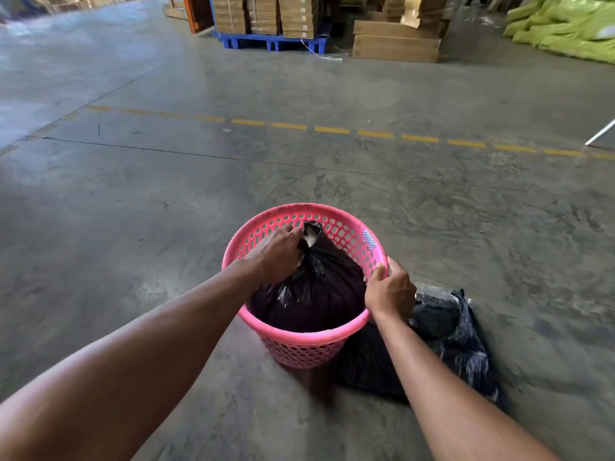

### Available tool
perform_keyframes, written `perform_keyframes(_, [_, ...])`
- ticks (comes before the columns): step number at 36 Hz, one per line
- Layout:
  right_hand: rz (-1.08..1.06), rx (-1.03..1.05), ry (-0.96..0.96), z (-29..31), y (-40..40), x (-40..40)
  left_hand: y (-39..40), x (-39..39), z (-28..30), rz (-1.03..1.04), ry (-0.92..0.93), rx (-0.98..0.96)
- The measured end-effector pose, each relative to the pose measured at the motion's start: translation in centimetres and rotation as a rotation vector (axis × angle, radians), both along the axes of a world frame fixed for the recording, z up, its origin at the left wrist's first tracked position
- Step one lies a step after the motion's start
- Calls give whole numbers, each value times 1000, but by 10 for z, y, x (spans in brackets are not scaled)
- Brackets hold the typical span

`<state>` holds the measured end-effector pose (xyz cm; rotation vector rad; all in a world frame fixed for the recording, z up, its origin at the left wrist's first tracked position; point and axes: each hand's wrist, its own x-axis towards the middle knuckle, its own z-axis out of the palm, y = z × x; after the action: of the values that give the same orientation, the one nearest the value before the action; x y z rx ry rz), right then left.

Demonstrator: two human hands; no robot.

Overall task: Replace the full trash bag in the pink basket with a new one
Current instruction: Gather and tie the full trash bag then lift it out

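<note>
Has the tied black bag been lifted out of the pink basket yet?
No, the tied black bag sits inside the pink basket, its knot gripped by the left hand.

There is only one view, from the head of the person. It looks forward and down at the grey concrete floor (166,201), close above the pink perforated plastic basket (299,347) at 6 o'clock; stacked brown cardboard boxes (266,15) stand far at 12 o'clock.

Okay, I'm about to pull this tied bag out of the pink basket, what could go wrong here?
The full trash bag fills the pink basket tightly, so the basket may lift along with it unless the right hand keeps holding the rim. The left hand grips just the gathered neck, where the thin plastic might tear.
</note>
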<state>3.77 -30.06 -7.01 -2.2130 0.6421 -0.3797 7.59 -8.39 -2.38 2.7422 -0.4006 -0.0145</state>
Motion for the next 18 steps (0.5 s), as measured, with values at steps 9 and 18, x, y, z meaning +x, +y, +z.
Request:
perform_keyframes(9, [66, -4, 13, 5, -3, -4, 27, 20, 110, 183, -273, -143])
perform_keyframes(18, [114, 5, 40, 22, 5, -16, 100, 4, 208, 546, -542, -331])
